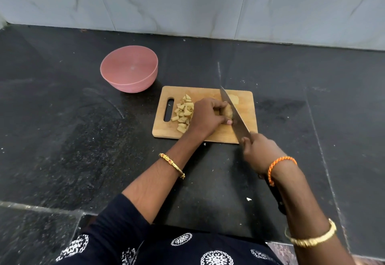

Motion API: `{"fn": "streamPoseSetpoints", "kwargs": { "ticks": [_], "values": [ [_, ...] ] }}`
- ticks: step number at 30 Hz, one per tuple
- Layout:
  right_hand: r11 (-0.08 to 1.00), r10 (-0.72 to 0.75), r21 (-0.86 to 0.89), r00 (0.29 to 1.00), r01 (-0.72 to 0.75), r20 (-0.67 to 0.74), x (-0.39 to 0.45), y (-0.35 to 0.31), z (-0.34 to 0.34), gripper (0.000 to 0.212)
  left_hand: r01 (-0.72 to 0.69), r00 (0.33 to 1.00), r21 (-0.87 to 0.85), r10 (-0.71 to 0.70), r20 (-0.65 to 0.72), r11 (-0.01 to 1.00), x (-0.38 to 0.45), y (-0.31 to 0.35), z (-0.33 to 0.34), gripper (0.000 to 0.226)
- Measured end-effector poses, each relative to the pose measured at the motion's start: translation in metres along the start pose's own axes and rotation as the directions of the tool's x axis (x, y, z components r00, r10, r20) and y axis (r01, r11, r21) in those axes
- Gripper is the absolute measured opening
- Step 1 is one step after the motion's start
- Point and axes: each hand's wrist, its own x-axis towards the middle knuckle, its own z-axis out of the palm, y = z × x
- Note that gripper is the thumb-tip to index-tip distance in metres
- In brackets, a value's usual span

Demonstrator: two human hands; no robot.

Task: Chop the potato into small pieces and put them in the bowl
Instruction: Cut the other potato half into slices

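Note:
A wooden cutting board (245, 118) lies on the black counter. My left hand (206, 116) grips a piece of potato (228, 112) at the board's middle. My right hand (260, 152) holds a large knife (233, 112), whose blade runs diagonally across the board and rests against the potato's right side. A pile of small cut potato pieces (183, 112) sits on the board's left part, beside the handle slot. Another potato slice (234, 98) lies behind the blade. The pink bowl (129, 68) stands to the board's upper left, with nothing visible inside.
The black stone counter (83, 139) stretches all around the board. A grey marble wall (187, 4) closes off the back. Small white scraps (249, 199) lie on the counter near me. The counter's front edge is at my body.

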Motion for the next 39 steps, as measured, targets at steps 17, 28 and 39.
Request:
{"fn": "streamPoseSetpoints", "kwargs": {
  "ticks": [17,28,39],
  "values": [
    [0.997,-0.061,0.043,0.991,0.067,-0.118,-0.038,0.019,-0.014,0.024,0.042,0.998,0.024,-0.043,0.036,0.999,-0.004,0.005,0.0,0.059],
    [0.997,-0.073,0.005,0.996,0.074,-0.059,-0.003,-0.005,-0.021,0.033,0.052,0.998,0.012,-0.052,0.035,0.999,-0.003,0.006,-0.002,0.059],
    [0.999,-0.002,-0.052,0.997,-0.002,-0.082,0.02,-0.01,-0.009,0.028,0.012,1.0,0.012,-0.012,-0.011,1.0,-0.003,0.003,0.0,0.046]
  ]
}}
